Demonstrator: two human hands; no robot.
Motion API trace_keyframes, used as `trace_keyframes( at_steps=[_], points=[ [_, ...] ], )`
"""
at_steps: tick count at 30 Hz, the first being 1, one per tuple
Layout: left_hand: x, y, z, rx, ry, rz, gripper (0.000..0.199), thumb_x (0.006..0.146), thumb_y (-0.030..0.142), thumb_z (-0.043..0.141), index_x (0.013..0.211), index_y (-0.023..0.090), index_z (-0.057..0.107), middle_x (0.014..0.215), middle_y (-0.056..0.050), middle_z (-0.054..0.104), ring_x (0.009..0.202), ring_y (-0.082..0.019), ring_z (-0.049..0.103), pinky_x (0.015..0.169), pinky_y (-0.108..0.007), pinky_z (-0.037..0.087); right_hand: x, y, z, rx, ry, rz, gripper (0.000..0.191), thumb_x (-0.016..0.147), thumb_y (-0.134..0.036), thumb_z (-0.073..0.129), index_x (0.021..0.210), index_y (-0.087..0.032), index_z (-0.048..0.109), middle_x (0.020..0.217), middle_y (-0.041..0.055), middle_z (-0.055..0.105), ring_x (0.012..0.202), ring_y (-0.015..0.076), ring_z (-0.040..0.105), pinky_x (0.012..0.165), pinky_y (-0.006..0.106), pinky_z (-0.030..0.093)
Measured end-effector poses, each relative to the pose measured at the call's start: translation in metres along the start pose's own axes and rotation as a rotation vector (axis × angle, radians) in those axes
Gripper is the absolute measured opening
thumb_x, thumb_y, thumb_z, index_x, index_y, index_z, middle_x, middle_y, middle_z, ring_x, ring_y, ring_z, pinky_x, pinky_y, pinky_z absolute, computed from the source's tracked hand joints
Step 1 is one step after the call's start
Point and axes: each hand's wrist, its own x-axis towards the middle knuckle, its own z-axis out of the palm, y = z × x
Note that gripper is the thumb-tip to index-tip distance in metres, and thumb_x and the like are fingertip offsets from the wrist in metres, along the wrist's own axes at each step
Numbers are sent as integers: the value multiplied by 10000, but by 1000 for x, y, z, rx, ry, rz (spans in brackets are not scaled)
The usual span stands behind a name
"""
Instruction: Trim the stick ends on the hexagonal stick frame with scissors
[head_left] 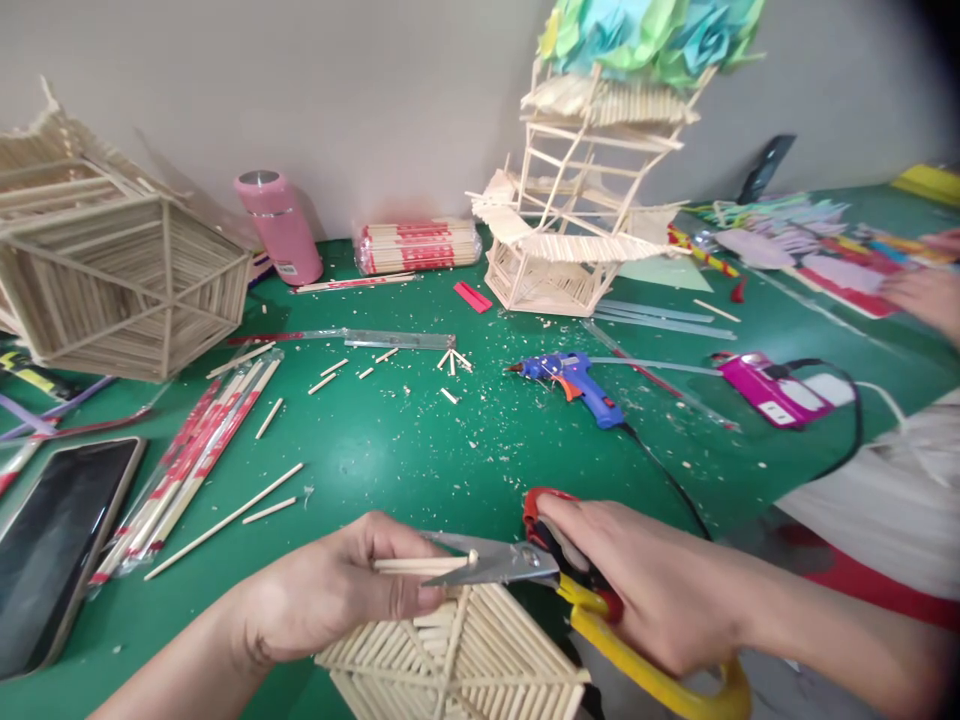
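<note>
My left hand (341, 585) pinches short wooden sticks (424, 565), which point right between the open blades of the scissors (499, 562). My right hand (637, 580) is wrapped round the scissors' red and yellow handles. Right below my left hand lies a hexagonal stick panel (480, 660) with spokes, its lower part cut off by the frame. A blue glue gun (574, 385) rests on the green table (390, 430) beyond my right hand, among small wood scraps.
Behind stand a stick tower (592, 200), a wrapped stick bundle (418, 247), a pink bottle (281, 230) and a stick structure (127, 270). A phone (64, 545) lies left; a magenta power strip (776, 388) and another person's hand (926, 290) are right.
</note>
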Motion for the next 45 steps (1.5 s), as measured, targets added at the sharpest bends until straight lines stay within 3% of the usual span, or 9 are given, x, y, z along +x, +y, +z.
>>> trace_keyframes(
  at_steps=[5, 10, 17, 22, 30, 39, 45],
  points=[
    [-1, 1, 1, 52, -18, 3, 298, 754, 419, 646, 752, 133, 727, 680, -22, 638, 684, -166, 527, 667, -265, 422, 2, 4, 7, 22, 8, -12, 346, 545, -100, 518, 807, -232, 336, 700, -13, 489, 534, 139, 369, 470, 281, 246],
    [-1, -3, -1, 14, 95, 1, 255, 747, 391, 670, 686, 145, 702, 585, 38, 514, 567, -88, 393, 547, -198, 328, 3, 6, 11, 34, 61, -22, 314, 608, -110, 518, 880, -200, 391, 753, 38, 546, 617, 182, 484, 524, 290, 332],
    [-3, -7, -5, -13, 176, -75, 268, 698, 394, 711, 790, 143, 720, 703, -8, 616, 643, -119, 476, 590, -218, 361, 5, 4, 9, 39, 155, 26, 265, 699, -239, 564, 931, -186, 447, 875, 100, 598, 760, 244, 564, 649, 337, 412],
    [-3, -4, -3, -19, 113, -33, 246, 721, 389, 689, 724, 144, 702, 644, 18, 551, 612, -104, 418, 568, -212, 314, 7, 4, 9, 24, 101, 23, 261, 700, -222, 557, 925, -194, 430, 782, 47, 563, 656, 194, 517, 576, 305, 388],
    [-5, -1, 0, 37, 83, -3, 266, 744, 395, 655, 689, 135, 668, 613, 36, 422, 596, -105, 321, 550, -224, 259, 4, 3, 4, 6, 35, 25, 292, 659, -201, 554, 896, -208, 384, 759, 35, 538, 636, 196, 498, 543, 305, 345],
    [-4, -2, -1, 101, 14, 23, 310, 772, 428, 619, 705, 131, 682, 605, 31, 389, 601, -116, 302, 547, -241, 254, 3, 6, 11, 40, 56, -14, 309, 573, -134, 540, 767, -239, 324, 663, -32, 469, 513, 122, 327, 463, 274, 230],
    [-4, -4, -1, 87, 74, 8, 285, 767, 410, 632, 698, 135, 656, 622, 34, 385, 606, -112, 298, 555, -238, 244, 4, 5, 10, 36, 55, -1, 269, 629, -163, 539, 823, -220, 361, 727, 10, 498, 589, 156, 426, 521, 288, 311]
  ],
)
